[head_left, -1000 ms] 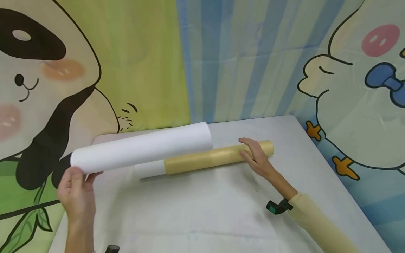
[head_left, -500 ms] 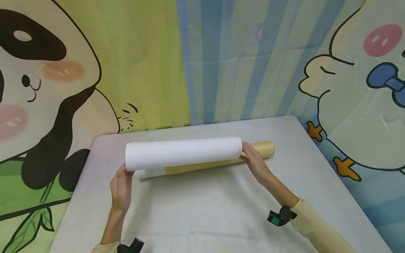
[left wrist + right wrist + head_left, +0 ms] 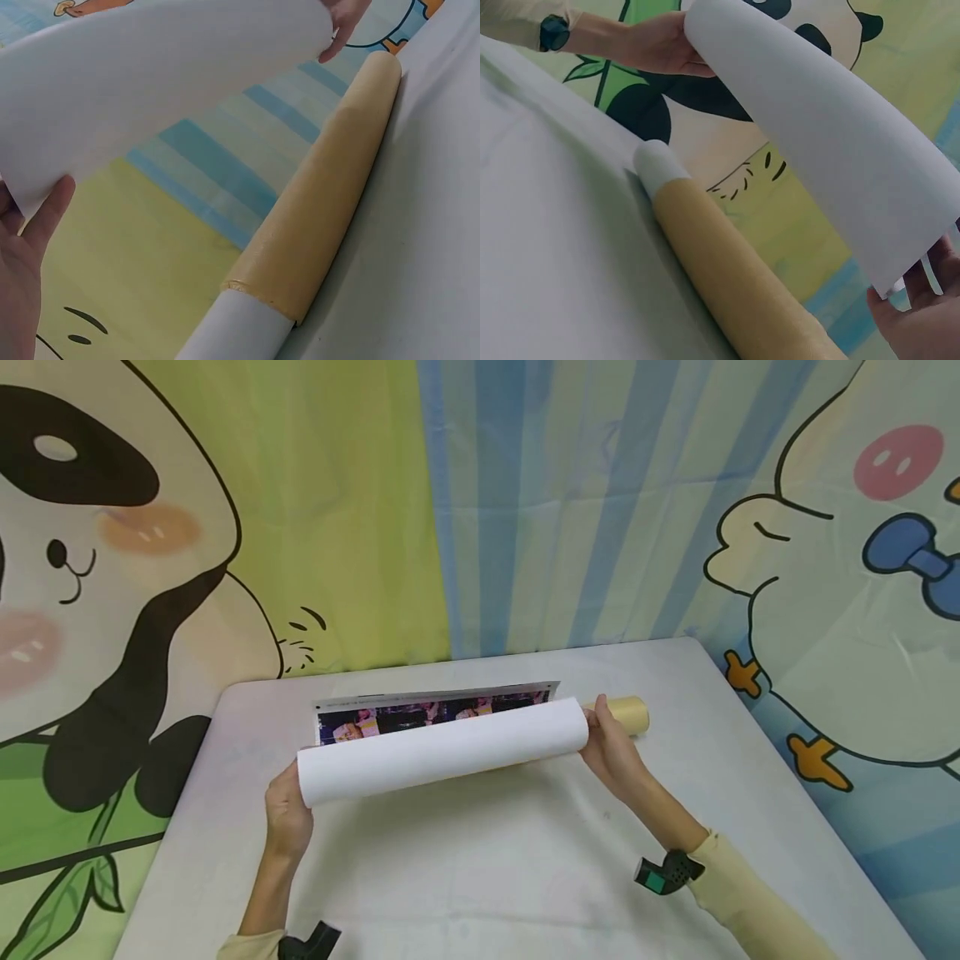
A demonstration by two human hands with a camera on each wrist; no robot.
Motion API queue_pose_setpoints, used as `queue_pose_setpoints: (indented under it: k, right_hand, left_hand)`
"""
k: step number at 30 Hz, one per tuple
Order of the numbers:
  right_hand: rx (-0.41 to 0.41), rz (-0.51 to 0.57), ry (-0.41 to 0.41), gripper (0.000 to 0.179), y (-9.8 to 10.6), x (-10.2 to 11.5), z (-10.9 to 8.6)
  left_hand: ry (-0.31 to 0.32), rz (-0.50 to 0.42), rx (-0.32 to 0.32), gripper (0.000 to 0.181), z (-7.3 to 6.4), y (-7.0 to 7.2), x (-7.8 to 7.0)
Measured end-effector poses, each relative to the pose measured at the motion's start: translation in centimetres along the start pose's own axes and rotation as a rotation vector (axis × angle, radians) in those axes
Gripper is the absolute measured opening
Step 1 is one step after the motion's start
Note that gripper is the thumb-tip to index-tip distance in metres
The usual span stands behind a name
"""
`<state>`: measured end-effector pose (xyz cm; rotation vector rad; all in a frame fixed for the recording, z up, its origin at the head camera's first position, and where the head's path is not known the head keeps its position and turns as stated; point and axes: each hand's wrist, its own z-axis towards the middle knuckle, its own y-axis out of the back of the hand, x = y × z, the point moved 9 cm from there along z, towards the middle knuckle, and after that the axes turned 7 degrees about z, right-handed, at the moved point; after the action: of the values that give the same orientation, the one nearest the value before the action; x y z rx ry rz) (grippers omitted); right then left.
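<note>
A white paper roll point(image 3: 442, 752) is held up over the table, its loose edge opened at the back to show a printed strip of dark pictures point(image 3: 435, 710). My left hand point(image 3: 288, 814) grips the roll's left end, and my right hand point(image 3: 611, 747) holds the right end, with thumb and fingers at the paper's edge in the right wrist view. Below the paper lies a second roll point(image 3: 322, 187), tan-wrapped with a white end sticking out. In the head view the held paper hides most of it; neither hand touches it.
A white-covered table point(image 3: 480, 868) bears the tan-wrapped roll. Behind it hangs a curtain point(image 3: 360, 510) printed with a panda, stripes and a white cartoon animal. Black wrist devices point(image 3: 667, 870) sit on both forearms.
My left hand has brought the white roll rightward and lower, and my right hand has left the tan roll and taken its right end. The printed strip has come into view behind it.
</note>
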<state>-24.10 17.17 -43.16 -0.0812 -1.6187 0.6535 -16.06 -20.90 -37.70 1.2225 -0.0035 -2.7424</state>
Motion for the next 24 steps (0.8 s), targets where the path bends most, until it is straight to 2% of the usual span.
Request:
queue_pose_setpoints:
  k: [3,4,7,10,11,13,17,19,21,22,24]
  right_hand:
    - [-0.041,0.042,-0.017,0.061,0.7,-0.1,0.0]
    - [-0.059,0.037,-0.015,0.059,0.9,-0.1,0.0]
    - [-0.101,0.005,0.007,0.044,1.6,-0.1,0.0]
    - [-0.121,-0.021,0.030,0.020,1.9,-0.1,0.0]
    - [-0.119,-0.030,0.041,0.014,1.9,0.0,-0.1]
    - [-0.119,-0.061,0.063,0.016,2.0,0.2,-0.1]
    - [-0.092,-0.145,0.109,0.041,2.1,0.6,-0.2]
    - [-0.090,-0.224,0.121,0.053,2.3,0.7,-0.2]
    - [-0.082,-0.360,0.128,0.056,2.3,0.8,-0.2]
    - [-0.085,-0.466,0.128,0.054,2.3,0.8,-0.2]
    - [-0.087,-0.746,0.155,0.047,2.1,1.1,-0.2]
  left_hand:
    - [-0.058,0.086,0.044,0.039,0.0,-0.3,-0.1]
    - [-0.071,0.089,0.066,0.035,0.0,-0.5,-0.1]
    - [-0.092,0.060,0.118,0.025,0.1,-1.0,-0.1]
    - [-0.099,-0.023,0.166,0.021,0.3,-1.3,-0.3]
    - [-0.100,-0.061,0.182,0.023,0.4,-1.4,-0.4]
    - [-0.082,-0.105,0.217,0.034,0.4,-1.6,-0.4]
    - [-0.024,-0.105,0.324,0.067,0.3,-2.0,-0.1]
    - [-0.003,-0.076,0.402,0.080,0.2,-2.4,0.1]
    - [0.016,-0.043,0.481,0.087,0.0,-2.8,0.4]
    - [0.025,-0.021,0.517,0.089,0.0,-3.0,0.5]
    - [0.060,0.034,0.579,0.091,-0.3,-3.5,0.9]
